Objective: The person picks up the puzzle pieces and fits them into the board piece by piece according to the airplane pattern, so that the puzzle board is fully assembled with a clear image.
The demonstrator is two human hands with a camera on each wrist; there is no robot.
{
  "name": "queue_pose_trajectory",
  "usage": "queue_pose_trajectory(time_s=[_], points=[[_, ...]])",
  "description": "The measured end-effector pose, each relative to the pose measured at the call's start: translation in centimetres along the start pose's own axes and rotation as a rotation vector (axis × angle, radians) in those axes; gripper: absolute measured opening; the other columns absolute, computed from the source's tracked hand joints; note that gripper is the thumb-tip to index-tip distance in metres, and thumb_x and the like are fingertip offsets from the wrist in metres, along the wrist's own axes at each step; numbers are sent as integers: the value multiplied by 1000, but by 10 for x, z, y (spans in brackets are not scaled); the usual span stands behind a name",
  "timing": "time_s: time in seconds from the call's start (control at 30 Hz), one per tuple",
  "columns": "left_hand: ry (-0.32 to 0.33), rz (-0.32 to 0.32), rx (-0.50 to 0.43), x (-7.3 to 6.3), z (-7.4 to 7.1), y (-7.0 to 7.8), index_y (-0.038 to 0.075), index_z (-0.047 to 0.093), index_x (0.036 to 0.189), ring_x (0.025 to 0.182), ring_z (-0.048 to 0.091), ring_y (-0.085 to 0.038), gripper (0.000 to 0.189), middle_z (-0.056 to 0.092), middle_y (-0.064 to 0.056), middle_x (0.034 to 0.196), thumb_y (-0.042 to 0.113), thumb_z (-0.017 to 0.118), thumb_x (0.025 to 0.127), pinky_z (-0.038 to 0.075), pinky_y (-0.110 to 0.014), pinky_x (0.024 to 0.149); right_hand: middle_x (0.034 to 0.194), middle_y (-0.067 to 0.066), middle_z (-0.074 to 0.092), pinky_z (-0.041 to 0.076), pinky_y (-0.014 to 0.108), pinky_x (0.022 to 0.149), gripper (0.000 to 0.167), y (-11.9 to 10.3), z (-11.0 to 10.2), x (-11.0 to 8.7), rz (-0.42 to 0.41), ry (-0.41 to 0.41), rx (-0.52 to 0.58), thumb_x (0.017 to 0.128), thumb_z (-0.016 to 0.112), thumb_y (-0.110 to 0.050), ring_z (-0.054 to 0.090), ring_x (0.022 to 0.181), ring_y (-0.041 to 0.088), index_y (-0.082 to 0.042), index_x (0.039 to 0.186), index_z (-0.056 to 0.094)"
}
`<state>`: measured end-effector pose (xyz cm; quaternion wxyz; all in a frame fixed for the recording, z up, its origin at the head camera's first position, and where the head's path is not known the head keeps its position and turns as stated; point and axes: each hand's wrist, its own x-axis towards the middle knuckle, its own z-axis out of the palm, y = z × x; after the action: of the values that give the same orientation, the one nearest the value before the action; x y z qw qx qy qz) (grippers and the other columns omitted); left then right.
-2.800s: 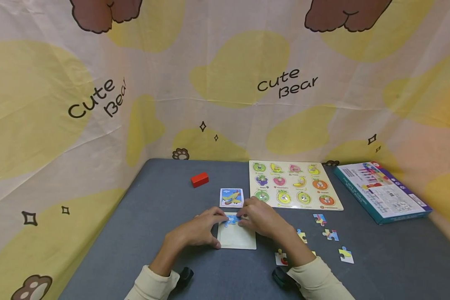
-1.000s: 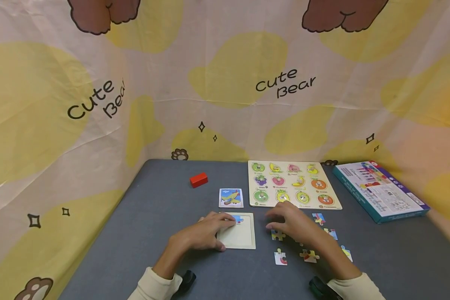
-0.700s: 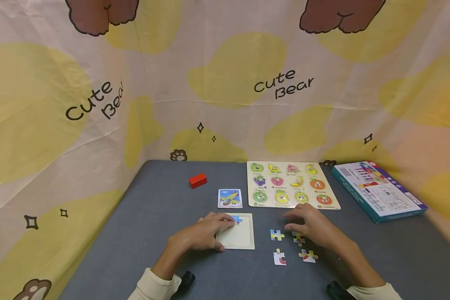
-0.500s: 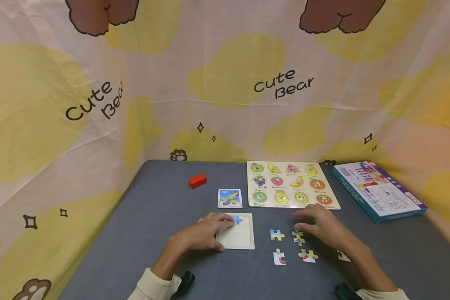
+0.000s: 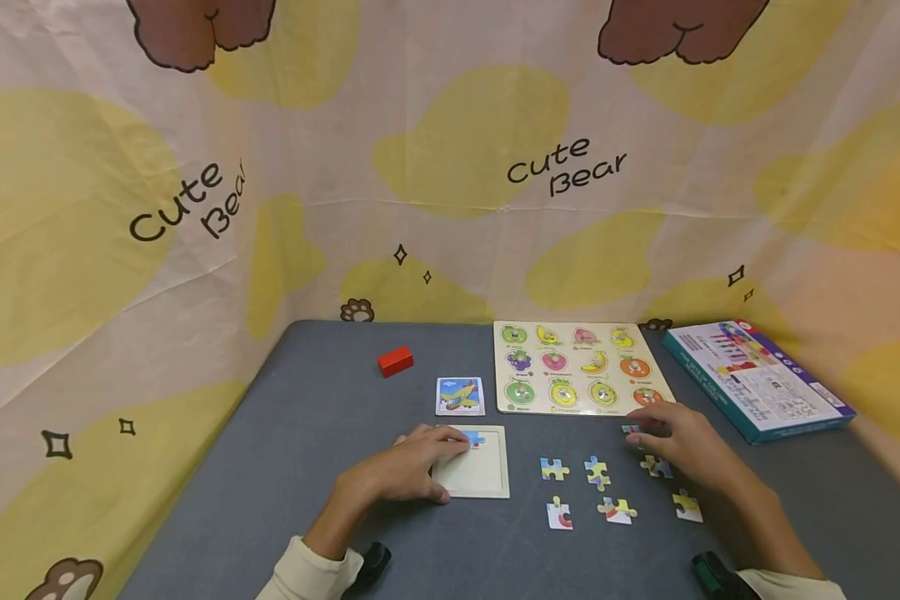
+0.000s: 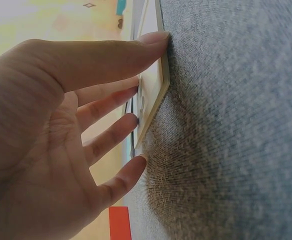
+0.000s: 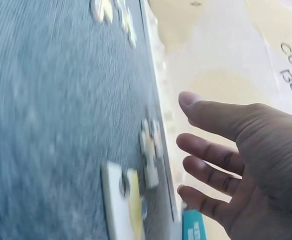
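Note:
My left hand (image 5: 412,467) rests at the left side of a cream puzzle tray (image 5: 487,479), thumb on its near left corner and fairly straight fingers over its far left part. A blue puzzle piece (image 5: 477,437) lies inside the tray along the far edge, partly under those fingers. My right hand (image 5: 686,437) hovers with thumb and fingers apart, nothing between them, beside a small puzzle piece (image 5: 632,429) that it partly covers. Close under this hand lies another puzzle piece (image 5: 657,467). In the right wrist view, a yellow-and-white puzzle piece (image 7: 118,200) shows on the table, below the fingers.
More loose pieces, such as a blue-yellow one (image 5: 552,469) and a white-red one (image 5: 559,515), lie between the hands. An airplane picture card (image 5: 461,397), red block (image 5: 396,362), fruit board (image 5: 506,375) and teal-edged box (image 5: 765,383) stand farther back.
My right hand has left the tray and moved right across the loose pieces, uncovering several of them. My left hand stays at the tray; the blue piece remains inside it.

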<state>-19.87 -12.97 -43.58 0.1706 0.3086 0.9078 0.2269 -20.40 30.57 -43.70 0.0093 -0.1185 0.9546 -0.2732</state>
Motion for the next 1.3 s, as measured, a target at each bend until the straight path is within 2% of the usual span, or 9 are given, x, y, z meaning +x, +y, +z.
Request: queue_pose_trajectory(time_s=[0.3,0.5,0.7,0.83,1.3], points=[[8,5,-1,0,-1,0,13,59,152,139,44,-25,70,53,1,155,18,86,87,37,-49,105,105,3,70,49,38,79,41,19,-4,-1,50,-39,-22,96,79,-29,59,92,19,-4,128,74],[9,10,0,-1,-2,0,13,59,152,139,44,-25,70,53,1,155,18,86,87,37,-49,104,104,2,66,47,32,77,43,24,-4,-2,18,-55,-5,96,79,-26,56,91,18,-3,131,72],[5,5,2,-1,-2,0,14,59,152,138,43,-25,70,52,1,156,19,86,87,37,-49,104,107,5,64,47,36,80,43,29,-3,-1,-32,-76,-11,96,78,-19,54,94,20,-1,134,70],[1,2,0,-1,-2,1,14,59,152,139,43,-25,71,52,1,156,19,86,87,37,-49,104,109,7,64,49,38,81,39,31,-2,-1,-34,-79,-18,97,77,-16,55,95,20,0,132,71],[11,10,-7,0,-2,2,13,60,151,139,44,-25,70,53,2,155,17,86,86,37,-47,103,105,8,65,48,39,79,31,26,0,-1,-10,-50,-49,95,80,-23,57,92,22,-3,117,77]])
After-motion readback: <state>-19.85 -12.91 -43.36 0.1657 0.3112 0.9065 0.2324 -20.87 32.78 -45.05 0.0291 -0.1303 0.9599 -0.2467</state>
